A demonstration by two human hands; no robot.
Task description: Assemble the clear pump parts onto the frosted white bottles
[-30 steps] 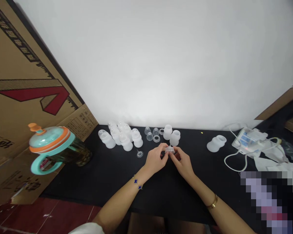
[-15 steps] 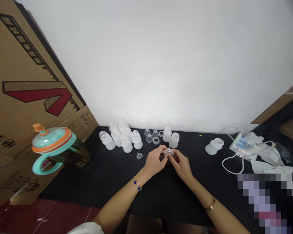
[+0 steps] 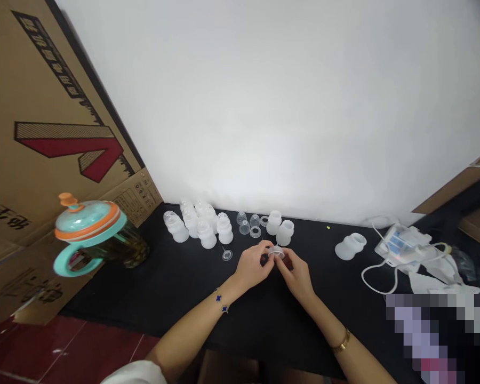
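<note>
A translucent baby bottle ring point(image 3: 276, 251) is pinched between the fingers of my left hand point(image 3: 255, 265) and my right hand point(image 3: 297, 274), above the black table. A small tip seems to stick up from it; I cannot make out that part clearly. Just behind my hands stand two open white bottles point(image 3: 285, 233). To their left lie loose rings point(image 3: 255, 232) and clear dome caps point(image 3: 245, 228). A clear nipple point(image 3: 227, 255) rests on its flat base left of my left hand. Several capped bottles point(image 3: 206, 235) stand grouped farther left.
Another open bottle point(image 3: 350, 246) lies tilted at the right. Beyond it are a white cable point(image 3: 378, 292) and a plastic-wrapped device point(image 3: 400, 244). A big jug point(image 3: 116, 240) with a turquoise handle stands at the left, before a cardboard box point(image 3: 8, 165). A white wall point(image 3: 280, 106) bounds the table's back.
The view has shifted slightly. Both hands keep their pinch on the ring with hardly any movement, and the things on the table stay in place.
</note>
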